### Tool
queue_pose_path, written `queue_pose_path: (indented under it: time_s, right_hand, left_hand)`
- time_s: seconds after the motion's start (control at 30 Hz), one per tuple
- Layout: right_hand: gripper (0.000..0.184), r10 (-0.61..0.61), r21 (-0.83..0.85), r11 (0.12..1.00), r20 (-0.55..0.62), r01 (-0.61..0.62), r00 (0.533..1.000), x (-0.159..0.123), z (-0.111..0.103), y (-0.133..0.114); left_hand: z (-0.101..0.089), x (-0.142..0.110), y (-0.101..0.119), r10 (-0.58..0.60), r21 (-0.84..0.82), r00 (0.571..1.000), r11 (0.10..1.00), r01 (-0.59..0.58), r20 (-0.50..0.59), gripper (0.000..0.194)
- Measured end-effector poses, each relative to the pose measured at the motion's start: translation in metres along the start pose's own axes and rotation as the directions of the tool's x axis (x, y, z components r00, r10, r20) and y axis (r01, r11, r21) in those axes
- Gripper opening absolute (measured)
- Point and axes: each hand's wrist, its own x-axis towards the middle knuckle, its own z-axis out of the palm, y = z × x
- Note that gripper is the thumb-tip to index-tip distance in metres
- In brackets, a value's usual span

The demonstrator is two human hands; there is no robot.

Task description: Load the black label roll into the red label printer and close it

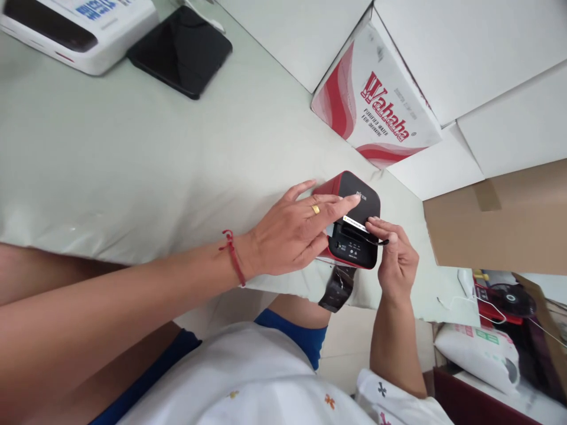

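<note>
A small red and black box-shaped device (359, 195) stands near the table's front edge, with white lettering and a white label strip on its dark side. My left hand (301, 227) lies over it with fingers stretched, the fingertips touching the dark face; a ring and a red cord bracelet are on this hand and wrist. At the device's right side my right hand (397, 257) pinches the end of a thin black strip (370, 238) that crosses the dark face. A dark glossy band (339, 288) hangs over the table edge just below the device.
A black phone (183, 52) and a white device (80, 35) lie at the upper left of the table (110, 159). White boxes, a Wahaha water carton (372, 106) and a brown carton (491, 218) line the far side. A white sack (478, 354) stands lower right.
</note>
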Motion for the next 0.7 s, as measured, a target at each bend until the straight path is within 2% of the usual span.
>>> queue_pose_path:
  time_s: [0.23,0.37,0.5,0.57,0.7]
  right_hand:
    - [0.038,0.060,0.036,0.998,-0.087,-0.057,0.994,-0.006,0.015,0.003]
    - [0.033,0.039,0.044,0.998,-0.141,-0.033,0.989,-0.005,0.021,0.001]
    - [0.034,-0.024,0.055,0.998,-0.212,0.037,0.977,-0.014,0.025,-0.016]
    - [0.033,-0.124,0.009,0.992,-0.221,0.130,0.967,-0.021,0.026,-0.028]
    - [0.032,-0.329,-0.117,0.940,-0.062,0.320,0.942,-0.029,0.024,-0.048]
  left_hand:
    - [-0.005,0.009,0.000,-0.053,-0.028,0.998,0.998,0.054,0.039,0.058]
    - [-0.004,0.015,0.000,-0.132,-0.200,0.990,0.970,0.139,0.044,0.052]
    - [0.004,0.015,-0.004,-0.295,-0.418,0.955,0.866,0.276,0.020,0.067]
    - [0.008,0.016,-0.006,-0.394,-0.480,0.918,0.798,0.365,0.044,0.081]
    - [0.009,0.019,-0.008,-0.536,-0.590,0.826,0.614,0.524,0.176,0.110]
